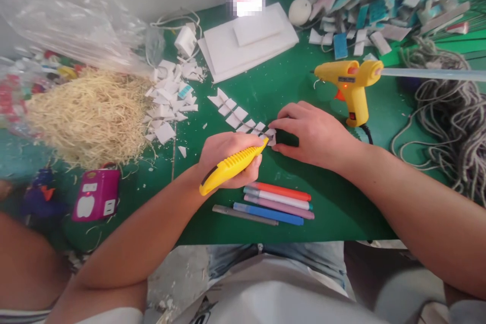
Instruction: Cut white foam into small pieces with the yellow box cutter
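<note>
My left hand [231,154] is closed around a yellow utility knife [233,164], its tip end pointing at the near end of a chain of white foam pieces [238,114]. The pieces are joined in pairs along a thin grey cord and lie slantwise on the green table [296,233]. My right hand [309,134] is at that same end, with thumb and fingers bent around the last white piece [272,136]. The knife's blade is hard to make out. Several felt-tip pens [279,191] lie just below my hands.
A yellow glue gun [343,86] with a lit light stands right, beside grey cord [448,101]. White boards [246,45] and a foam heap [372,0] lie behind. Left are white scraps [170,93], straw [94,116], a transparent bag [72,15], a magenta socket box [95,195] and another person's arm [26,268].
</note>
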The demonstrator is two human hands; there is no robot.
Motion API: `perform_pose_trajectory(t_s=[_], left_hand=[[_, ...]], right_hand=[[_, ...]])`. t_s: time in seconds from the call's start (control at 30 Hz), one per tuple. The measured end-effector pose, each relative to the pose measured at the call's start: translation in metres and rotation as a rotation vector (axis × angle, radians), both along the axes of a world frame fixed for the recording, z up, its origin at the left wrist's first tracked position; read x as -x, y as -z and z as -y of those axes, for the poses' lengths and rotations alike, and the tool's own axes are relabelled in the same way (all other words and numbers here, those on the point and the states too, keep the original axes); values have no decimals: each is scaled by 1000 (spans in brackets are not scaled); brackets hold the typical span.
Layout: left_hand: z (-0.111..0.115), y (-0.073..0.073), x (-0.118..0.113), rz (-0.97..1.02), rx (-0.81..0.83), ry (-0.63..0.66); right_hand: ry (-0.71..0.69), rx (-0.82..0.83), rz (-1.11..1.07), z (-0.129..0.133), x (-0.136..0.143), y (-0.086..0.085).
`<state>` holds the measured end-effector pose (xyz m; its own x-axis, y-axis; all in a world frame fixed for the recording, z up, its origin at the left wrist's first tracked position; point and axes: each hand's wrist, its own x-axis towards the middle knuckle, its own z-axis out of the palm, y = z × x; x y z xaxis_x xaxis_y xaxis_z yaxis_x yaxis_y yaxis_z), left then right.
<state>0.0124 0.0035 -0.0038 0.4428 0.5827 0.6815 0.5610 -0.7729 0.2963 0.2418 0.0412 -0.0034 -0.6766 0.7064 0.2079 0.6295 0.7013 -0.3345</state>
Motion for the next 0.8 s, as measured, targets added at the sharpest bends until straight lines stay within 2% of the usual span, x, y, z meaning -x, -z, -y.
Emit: perform_pose_trajectory(t_s=[0.6, 0.8], left_hand=[[0, -9, -3, -92, 64, -12], [-1, -11, -5, -100, 50, 31]], right_hand=[[-3, 24, -12, 0, -1, -1], [-4, 17, 3, 0, 0, -2]])
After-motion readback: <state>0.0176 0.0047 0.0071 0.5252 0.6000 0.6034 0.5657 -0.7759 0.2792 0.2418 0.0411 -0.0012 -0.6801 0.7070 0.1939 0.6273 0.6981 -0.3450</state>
